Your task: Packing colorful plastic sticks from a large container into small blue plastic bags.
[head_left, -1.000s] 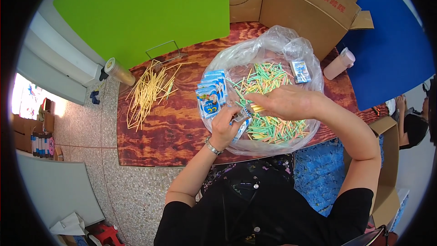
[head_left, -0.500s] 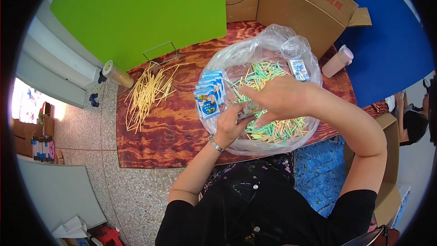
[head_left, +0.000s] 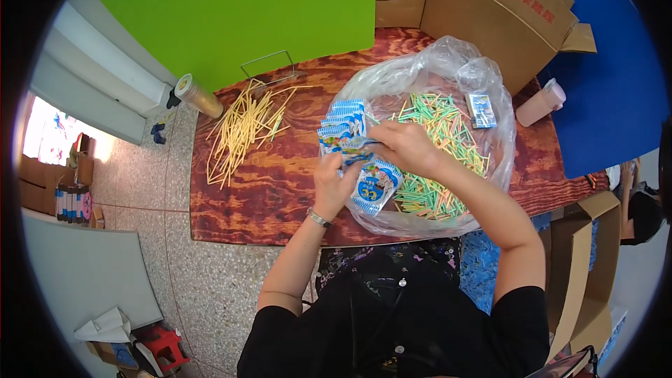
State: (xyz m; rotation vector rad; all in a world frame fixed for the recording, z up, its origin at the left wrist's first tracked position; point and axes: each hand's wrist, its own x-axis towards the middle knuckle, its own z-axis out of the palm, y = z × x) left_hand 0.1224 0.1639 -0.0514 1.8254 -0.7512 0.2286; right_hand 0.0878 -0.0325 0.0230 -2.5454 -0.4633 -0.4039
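Observation:
A small blue and white packet [head_left: 355, 150] is pinched between my two hands, over the left side of a clear plastic bag [head_left: 435, 63] spread on the table. My left hand [head_left: 334, 185] grips it with thumb and fingers. From the right, my right hand [head_left: 408, 147] has its fingertips closed at the packet's edge. Behind my hands lies a fanned stack of similar packets [head_left: 344, 117]. Just right of my left hand, another packet [head_left: 379, 183] rests on the bag. Thin green, yellow and pink sticks [head_left: 435, 192] are heaped on the bag, partly covered by my right forearm.
Long yellow sticks [head_left: 241, 133] lie loose on the reddish wood-patterned table [head_left: 245, 213], near a metal wire stand [head_left: 269, 63] and a clear cylinder [head_left: 199, 96]. A small box [head_left: 481, 110], a pink bottle [head_left: 540, 103] and cardboard boxes [head_left: 493, 21] stand right and behind. A person [head_left: 640, 213] sits at far right.
My right hand has drawn back from above the coloured sticks to the packet at my left hand. Both hands now meet by the packet stack. A packet beside my left hand has come into sight.

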